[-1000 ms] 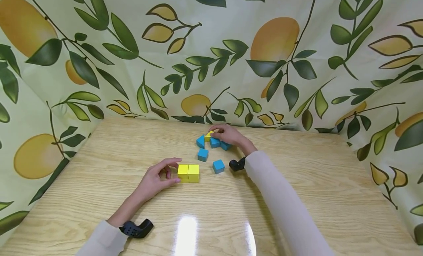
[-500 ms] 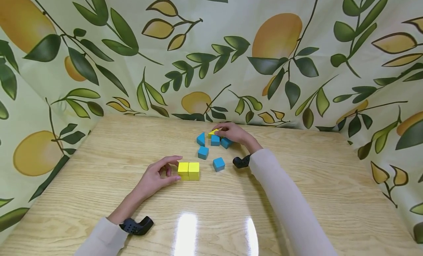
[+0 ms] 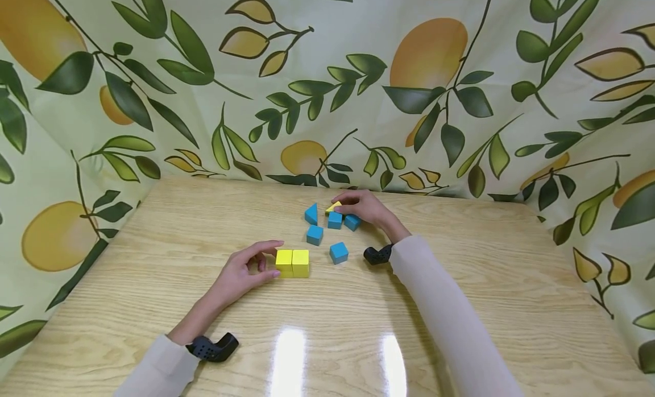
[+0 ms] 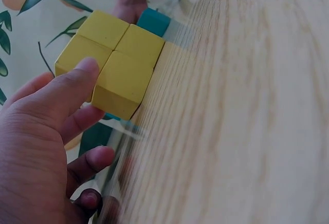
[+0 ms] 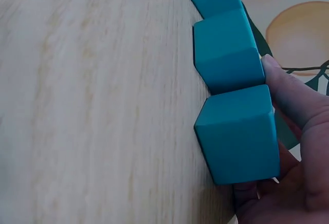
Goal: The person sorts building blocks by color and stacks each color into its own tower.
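Observation:
Several yellow cubes [image 3: 300,263] form a two-by-two stack on the table, upright in the left wrist view. My left hand [image 3: 243,277] grips the stack's left end, its thumb [image 4: 85,72] on an upper cube [image 4: 85,49] and the index finger behind. Farther back, my right hand [image 3: 364,206] pinches a yellow triangular block [image 3: 334,208] behind two blue cubes [image 3: 335,220]. In the right wrist view those blue cubes [image 5: 239,136] hide the yellow block and part of the fingers.
A blue triangular block [image 3: 311,214] stands left of the right hand. Two more blue cubes, a farther one [image 3: 314,235] and a nearer one [image 3: 339,253], lie right of the yellow stack. A patterned cloth [image 3: 327,90] rises behind the wooden table [image 3: 486,306].
My right hand has shifted slightly right, and the yellow triangular block has moved with it, away from the blue triangular block. The left hand keeps its hold on the yellow stack.

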